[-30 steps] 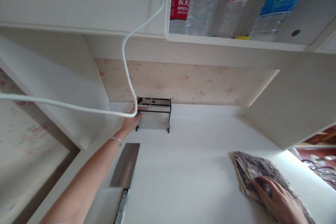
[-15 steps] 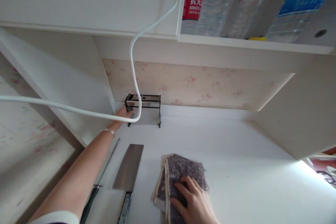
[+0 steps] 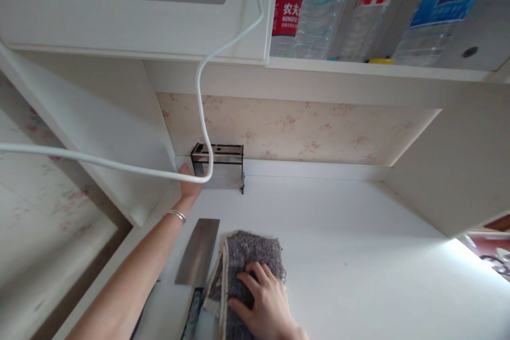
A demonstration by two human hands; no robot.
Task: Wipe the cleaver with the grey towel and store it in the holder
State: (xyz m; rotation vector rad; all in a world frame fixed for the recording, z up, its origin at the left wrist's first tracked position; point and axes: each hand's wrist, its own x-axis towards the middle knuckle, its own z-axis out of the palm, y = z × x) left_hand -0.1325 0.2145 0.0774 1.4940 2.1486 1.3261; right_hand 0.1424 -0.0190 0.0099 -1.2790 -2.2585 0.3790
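Note:
A folded grey-brown cloth (image 3: 255,249) with a pale edge lies on the white counter. My right hand (image 3: 265,297) presses on it with bent fingers gripping its pile. At the back left corner stands a small rack (image 3: 227,159) with a slotted metal top, black frame and clear sides. My left hand (image 3: 189,183), with a bracelet on the wrist, is at the rack's left side; a white cord crosses in front and partly hides its fingers. Between my arms lies a cleaver (image 3: 198,252), its dark handle beside the cloth. A thin dark tool is mostly covered by my left forearm.
The white cord (image 3: 201,101) hangs from above and loops leftward in front of the view. Overhead, a cabinet shelf (image 3: 374,67) holds several plastic bottles (image 3: 321,16). White side panels (image 3: 442,159) flank the counter (image 3: 338,234).
My right hand has swept the cloth from the far right to beside the cleaver. The rack has shifted left into the corner, and my left hand has moved around its left side.

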